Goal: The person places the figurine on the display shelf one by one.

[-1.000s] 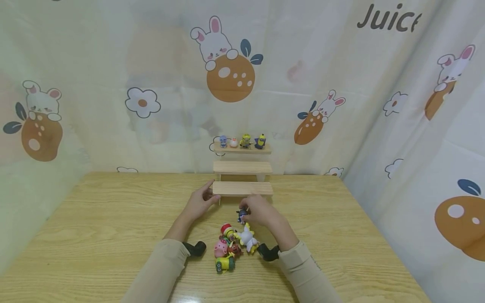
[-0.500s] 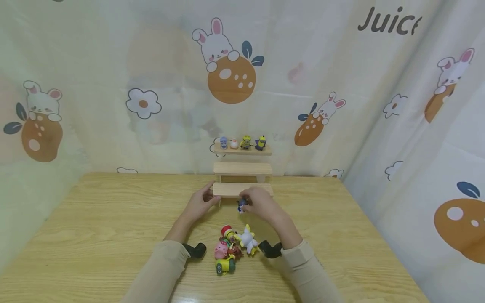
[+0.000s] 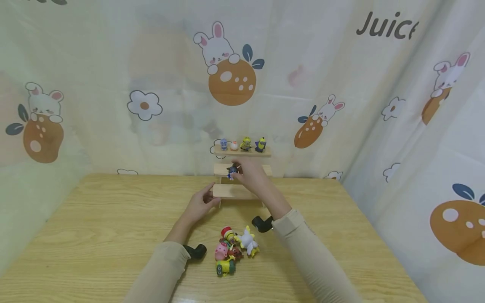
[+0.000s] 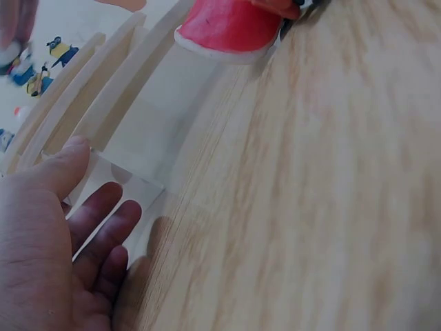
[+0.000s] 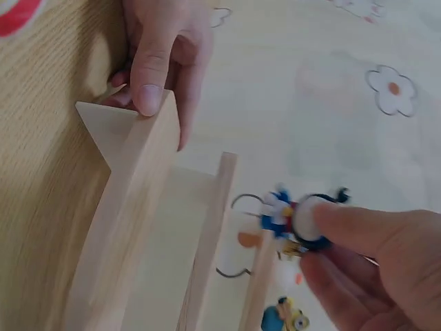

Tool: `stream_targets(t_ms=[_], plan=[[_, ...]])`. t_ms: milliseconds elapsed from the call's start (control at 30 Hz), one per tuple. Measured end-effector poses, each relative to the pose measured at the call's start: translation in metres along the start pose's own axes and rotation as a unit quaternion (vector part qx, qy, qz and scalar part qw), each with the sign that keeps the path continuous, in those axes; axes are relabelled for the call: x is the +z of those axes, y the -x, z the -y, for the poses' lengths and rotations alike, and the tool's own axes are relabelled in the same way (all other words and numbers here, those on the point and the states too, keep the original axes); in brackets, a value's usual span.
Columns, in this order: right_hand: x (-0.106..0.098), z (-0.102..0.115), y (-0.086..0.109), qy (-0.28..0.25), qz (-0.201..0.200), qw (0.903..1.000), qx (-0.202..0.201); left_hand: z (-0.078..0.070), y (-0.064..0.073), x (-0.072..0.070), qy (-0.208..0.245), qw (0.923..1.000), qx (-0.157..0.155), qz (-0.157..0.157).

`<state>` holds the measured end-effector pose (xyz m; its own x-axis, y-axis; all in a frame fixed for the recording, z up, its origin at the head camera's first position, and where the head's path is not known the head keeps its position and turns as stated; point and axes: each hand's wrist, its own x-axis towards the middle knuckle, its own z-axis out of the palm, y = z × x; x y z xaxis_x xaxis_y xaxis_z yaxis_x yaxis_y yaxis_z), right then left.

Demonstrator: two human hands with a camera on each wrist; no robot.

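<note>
Dark blue figure (image 3: 231,172): carried upward since half a second ago, from before the lowest tier of the wooden shelf (image 3: 230,191) to the front of its middle tier, left of centre; whether it touches that board, I cannot tell.
Desk (image 3: 360,244): wood-grained, beneath the shelf and spreading out before it.
Curtain (image 3: 170,63): whitish, printed with rabbits, orange fruit, flowers and "Juice", hanging behind the shelf and to both sides.
Which way the figure points: dark rounded end up, blue-and-white end down; long axis near upright, crosswise to the shelf's boards.
Right hand (image 3: 250,171): pinches the figure between thumb and fingers at the shelf's middle tier.
Left hand (image 3: 199,203): grips the left end of the shelf's lowest board, thumb on the front edge.
Four small figures (image 3: 246,144): in a row on the shelf's top tier.
Toy heap (image 3: 226,267): on the desk before the shelf, a pink pig (image 3: 221,251) in it.
</note>
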<state>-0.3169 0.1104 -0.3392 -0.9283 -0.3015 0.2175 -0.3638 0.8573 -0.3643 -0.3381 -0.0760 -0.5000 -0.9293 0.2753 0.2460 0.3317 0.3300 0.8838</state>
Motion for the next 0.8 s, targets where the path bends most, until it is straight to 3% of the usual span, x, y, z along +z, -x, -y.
stream_targets(t_ms=[300,800], plan=[[0.012,0.004,-0.031,-0.034,-0.059,0.9973,0.027,-0.001,0.001,-0.001,0.002,1.0000,0.005,-0.002],[0.032,-0.003,-0.051,-0.056,-0.066,0.9960,0.020,0.003,0.000,-0.002,0.001,0.9999,0.011,-0.004]])
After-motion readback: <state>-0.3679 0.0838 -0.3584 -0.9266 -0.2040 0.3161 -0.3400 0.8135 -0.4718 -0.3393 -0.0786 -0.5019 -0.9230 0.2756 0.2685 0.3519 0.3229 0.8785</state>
